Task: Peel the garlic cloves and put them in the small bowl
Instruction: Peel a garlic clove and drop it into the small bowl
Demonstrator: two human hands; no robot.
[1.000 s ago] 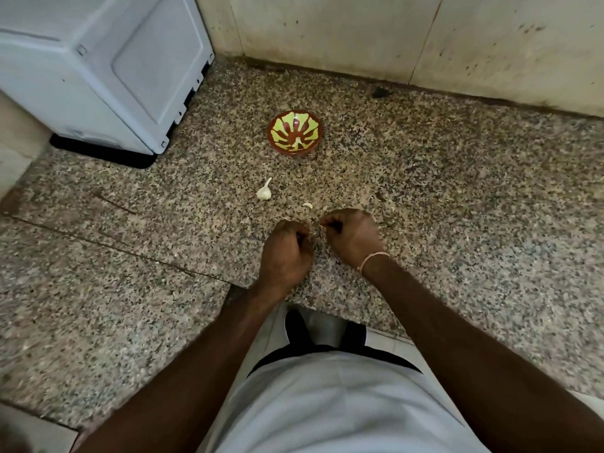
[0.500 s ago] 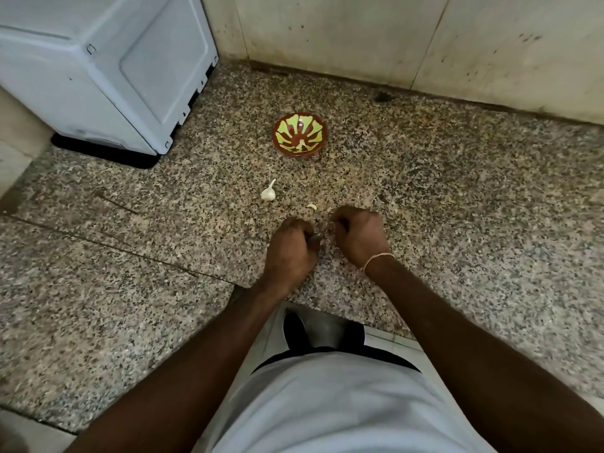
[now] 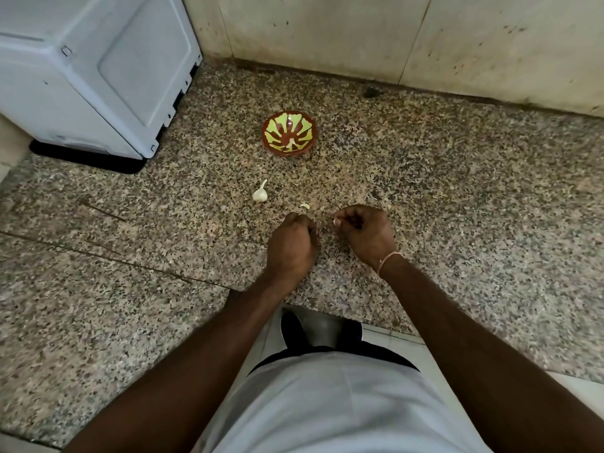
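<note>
The small bowl (image 3: 289, 134), brown with a green pattern, stands on the granite counter (image 3: 457, 207) beyond my hands, with a pale garlic clove (image 3: 294, 146) inside. A garlic bulb piece (image 3: 260, 193) with its stem lies in front of the bowl. A small pale garlic scrap (image 3: 304, 206) lies just beyond my left hand. My right hand (image 3: 367, 233) pinches a small pale piece of garlic (image 3: 335, 220) at its fingertips. My left hand (image 3: 291, 248) is curled close beside it, and its fingertips hide whatever they hold.
A white appliance (image 3: 98, 76) stands at the back left of the counter. A stained tiled wall (image 3: 392, 44) runs along the back. The counter's front edge is right below my wrists, with my feet and the floor beneath.
My hands were pressed together over the garlic and have drawn slightly apart. The pale piece now shows at my right fingertips.
</note>
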